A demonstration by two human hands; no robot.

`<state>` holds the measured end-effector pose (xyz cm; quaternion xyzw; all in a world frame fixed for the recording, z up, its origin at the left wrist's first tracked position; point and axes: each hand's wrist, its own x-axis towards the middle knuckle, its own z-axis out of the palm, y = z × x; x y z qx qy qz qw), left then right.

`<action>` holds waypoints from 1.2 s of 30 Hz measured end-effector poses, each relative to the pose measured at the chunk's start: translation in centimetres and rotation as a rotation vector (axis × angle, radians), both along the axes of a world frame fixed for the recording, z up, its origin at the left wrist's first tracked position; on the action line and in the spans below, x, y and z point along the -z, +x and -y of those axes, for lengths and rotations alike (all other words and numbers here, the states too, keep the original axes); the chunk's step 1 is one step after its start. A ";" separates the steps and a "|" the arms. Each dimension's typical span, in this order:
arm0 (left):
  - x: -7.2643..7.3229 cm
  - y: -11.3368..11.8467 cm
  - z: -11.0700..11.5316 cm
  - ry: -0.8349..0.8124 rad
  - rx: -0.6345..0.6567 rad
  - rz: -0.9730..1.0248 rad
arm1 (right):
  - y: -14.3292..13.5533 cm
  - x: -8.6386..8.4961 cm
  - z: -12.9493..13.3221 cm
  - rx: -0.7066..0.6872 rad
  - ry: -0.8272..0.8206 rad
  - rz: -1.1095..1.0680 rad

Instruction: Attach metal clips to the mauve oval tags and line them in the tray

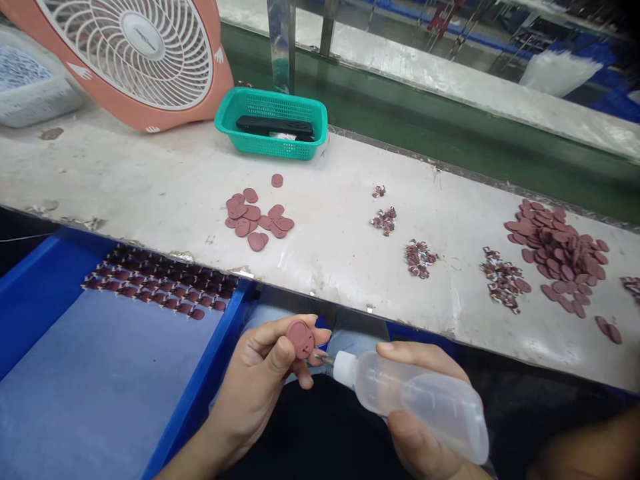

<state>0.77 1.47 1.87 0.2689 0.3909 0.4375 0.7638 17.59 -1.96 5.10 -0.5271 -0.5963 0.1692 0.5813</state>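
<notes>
Pinched between the thumb and fingers of my left hand [263, 370] is a reddish-brown oval disc [300, 339] with small dark slits in its face. My right hand [425, 400] is wrapped round a translucent squeeze bottle [425, 397], tilted so that its white cap [345, 369] faces left. The bottle's thin metal tip [325, 359] points at the disc from the right, close to its lower edge; whether they touch I cannot tell. Both hands are in front of the bench edge, above my lap.
On the bench [330, 267] lie loose discs [245, 217], a larger disc pile [560, 247] and clusters of small shiny parts [503, 277]. Behind them stand a green basket [270, 147] and an orange fan [220, 87]. A blue tray [100, 387] at left holds rows of assembled pieces [160, 283].
</notes>
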 end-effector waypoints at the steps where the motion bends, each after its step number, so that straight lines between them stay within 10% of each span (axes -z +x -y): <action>1: 0.0 0.0 0.0 0.002 -0.004 0.002 | 0.0 0.1 0.0 -0.006 0.007 -0.012; 36: 0.1 0.1 -0.1 0.003 -0.013 -0.029 | 0.8 0.2 -0.3 0.039 0.026 0.062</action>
